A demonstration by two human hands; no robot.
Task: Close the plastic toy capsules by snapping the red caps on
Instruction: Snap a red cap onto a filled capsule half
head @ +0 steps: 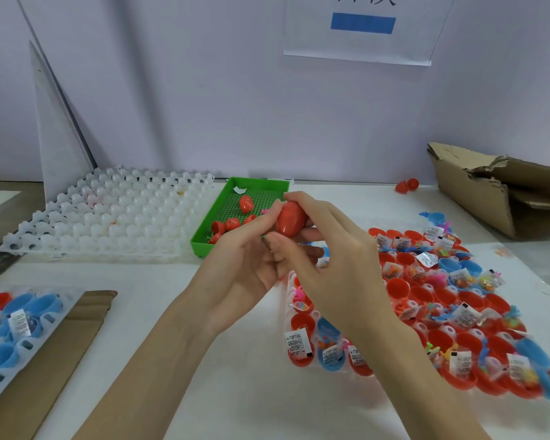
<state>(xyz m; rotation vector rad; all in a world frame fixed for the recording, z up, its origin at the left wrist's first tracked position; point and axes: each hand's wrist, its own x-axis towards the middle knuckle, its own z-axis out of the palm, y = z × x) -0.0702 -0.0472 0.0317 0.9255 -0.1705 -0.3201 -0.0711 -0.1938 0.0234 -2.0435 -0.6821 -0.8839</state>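
Observation:
A red egg-shaped capsule [291, 220] is held above the table between both hands. My left hand [251, 258] cups it from below with fingers curled round it. My right hand [327, 258] pinches its top with thumb and forefinger. A clear tray [288, 290] on the right holds several open red and blue capsule halves with small toys and white leaflets. A green tray [208, 241] behind the hands holds several red caps [246, 203].
A white empty moulded tray [108, 217] lies at the back left. Blue and red capsule halves [10, 328] sit in a clear tray at the left edge, beside a cardboard strip [64, 354]. A torn cardboard box [496, 188] stands at the back right, with loose red caps [407, 185] near it.

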